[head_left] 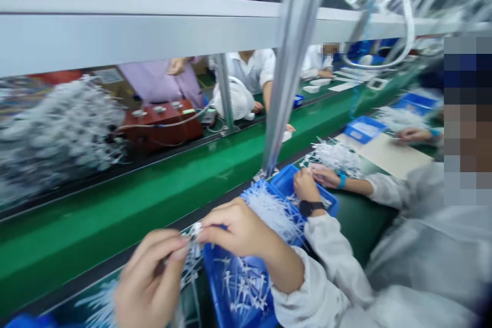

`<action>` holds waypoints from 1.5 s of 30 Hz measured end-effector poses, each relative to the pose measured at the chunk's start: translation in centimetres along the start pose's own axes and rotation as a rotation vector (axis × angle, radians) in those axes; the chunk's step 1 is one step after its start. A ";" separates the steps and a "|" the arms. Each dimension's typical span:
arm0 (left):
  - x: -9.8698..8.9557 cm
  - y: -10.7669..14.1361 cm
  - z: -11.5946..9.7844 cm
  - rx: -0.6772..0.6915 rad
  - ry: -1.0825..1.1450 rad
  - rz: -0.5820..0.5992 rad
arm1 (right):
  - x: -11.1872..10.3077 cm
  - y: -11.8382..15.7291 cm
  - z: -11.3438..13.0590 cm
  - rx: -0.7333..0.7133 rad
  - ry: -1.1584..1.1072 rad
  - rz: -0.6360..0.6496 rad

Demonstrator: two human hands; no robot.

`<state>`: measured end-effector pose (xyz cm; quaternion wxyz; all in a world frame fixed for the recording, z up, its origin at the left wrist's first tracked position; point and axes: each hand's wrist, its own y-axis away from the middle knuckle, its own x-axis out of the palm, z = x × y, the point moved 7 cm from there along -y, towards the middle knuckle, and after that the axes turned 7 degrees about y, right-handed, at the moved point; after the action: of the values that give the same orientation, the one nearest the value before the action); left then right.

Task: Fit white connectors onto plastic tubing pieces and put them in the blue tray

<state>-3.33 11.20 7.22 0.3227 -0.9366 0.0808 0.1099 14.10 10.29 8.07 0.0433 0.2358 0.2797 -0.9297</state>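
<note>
1. Green belt (115, 210) crosses your head view behind a metal post (290, 61).
2. Your left hand (149, 271) and right hand (242, 223) meet fingertip to fingertip, both pinching a small white part (197, 229), blurred.
3. That part is near a blue bin (210, 271) holding white pieces (246, 285).
4. Beyond your right hand, a co-worker's hand (306, 186) shows.

Two hands, one left hand (151, 277) and one right hand (234, 223), meet at the near side over at least one small white piece (197, 228), while three co-workers' hands (305, 187) at right bear one dark watch (306, 208) and two blue wristbands (342, 180). At least five blue trays (213, 284) run from near to far right, their contents too many to count. Beyond one green belt (172, 182) are one red-brown box (161, 133), three knobs (159, 109) and one white rounded device (238, 102).
</note>
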 end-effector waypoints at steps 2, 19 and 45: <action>0.9 -0.6 -2.4 0.114 -0.024 0.076 | 0.3 -0.1 0.4 -0.008 -0.032 0.016; 0.8 -0.8 -3.1 0.102 0.008 0.035 | -0.3 0.4 1.0 -0.077 -0.050 -0.118; 2.4 -0.1 -1.9 0.006 0.182 0.096 | 0.3 0.3 1.3 -0.162 0.063 -0.057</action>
<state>-0.75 9.85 8.12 0.3113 -0.9368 0.1551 0.0394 13.40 9.40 8.73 0.0268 0.2527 0.3621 -0.8968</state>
